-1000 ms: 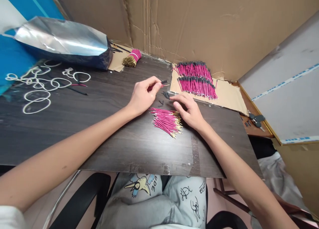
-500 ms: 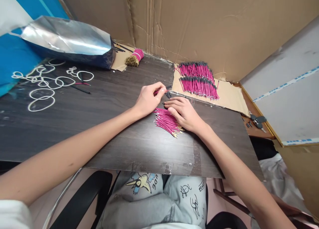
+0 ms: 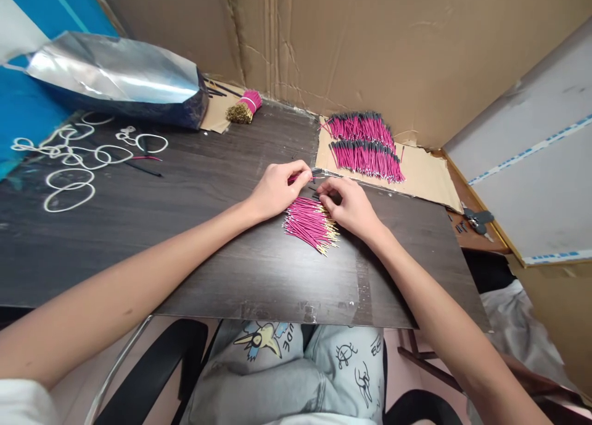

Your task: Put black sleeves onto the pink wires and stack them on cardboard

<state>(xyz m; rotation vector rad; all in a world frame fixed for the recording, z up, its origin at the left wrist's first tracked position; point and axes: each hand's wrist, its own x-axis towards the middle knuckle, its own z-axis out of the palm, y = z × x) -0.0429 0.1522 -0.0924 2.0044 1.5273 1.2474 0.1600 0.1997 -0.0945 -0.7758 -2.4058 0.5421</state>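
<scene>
A: Near edge first. What's on the counter (image 3: 194, 271)?

B: Dark wood-grain board, person's lap just under its near edge. Mid-board, a loose pile of short magenta wires with gold tips (image 3: 311, 222), fanned out, gold ends toward near-right.

A: Hands?

B: Both at the far end of that pile. Left hand (image 3: 276, 189) has its grip pinched together on a single magenta wire (image 3: 293, 177), held just above the pile. Right hand (image 3: 352, 204) is curled, fingertips closed at the small black sleeve pieces (image 3: 316, 195) lying between the two hands. Whether it actually holds one, cannot tell; too small.

A: Step in hand?

B: Judging by the layout: one wire is up in the left hand and the right is working on a black sleeve. Sleeve looks not yet on the wire. Next move would call for lining up the sleeve's bore with the wire end, fine pinch on both sides, hands close.

A: Farther back?

B: Far right, a flat cardboard sheet (image 3: 425, 178) carrying two neat rows of magenta wires with black ends (image 3: 365, 144). Far centre, a banded bundle of gold-tipped wires (image 3: 245, 108). Far left, scattered white rubber bands (image 3: 74, 166) and a silver foil bag (image 3: 115, 73). Cardboard wall (image 3: 393, 42) behind it all.
</scene>
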